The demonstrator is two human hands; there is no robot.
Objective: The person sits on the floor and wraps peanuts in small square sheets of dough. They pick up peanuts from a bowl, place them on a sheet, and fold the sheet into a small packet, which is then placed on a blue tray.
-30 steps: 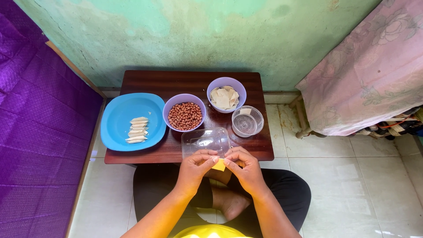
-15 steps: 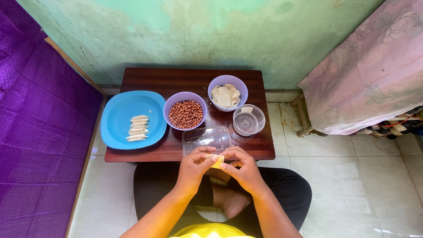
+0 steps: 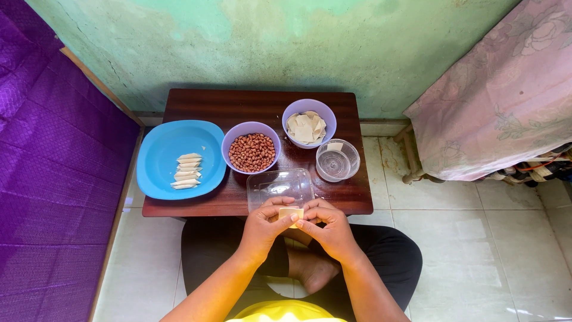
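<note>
My left hand (image 3: 266, 224) and my right hand (image 3: 327, 227) meet just below the front edge of a small dark wooden table (image 3: 250, 104). Together they pinch a small pale yellow square wrapper (image 3: 290, 213) between thumbs and fingertips. Directly above my hands lies an empty clear plastic tray (image 3: 280, 186). A purple bowl of peanuts (image 3: 251, 149) and a purple bowl of pale wrapper pieces (image 3: 308, 121) stand behind it. A blue plate (image 3: 159, 158) at the left carries several folded wrappers (image 3: 186, 171). A small clear bowl (image 3: 338, 160) sits at the right.
A purple cloth (image 3: 47, 161) covers the left side. A pink floral cloth (image 3: 500, 101) hangs over furniture at the right. A green wall (image 3: 286, 42) rises behind the table. White floor tiles (image 3: 476, 262) surround my crossed legs.
Both hands stay together at the table's front edge and keep working the yellow wrapper between the fingers. Nothing on the table has moved.
</note>
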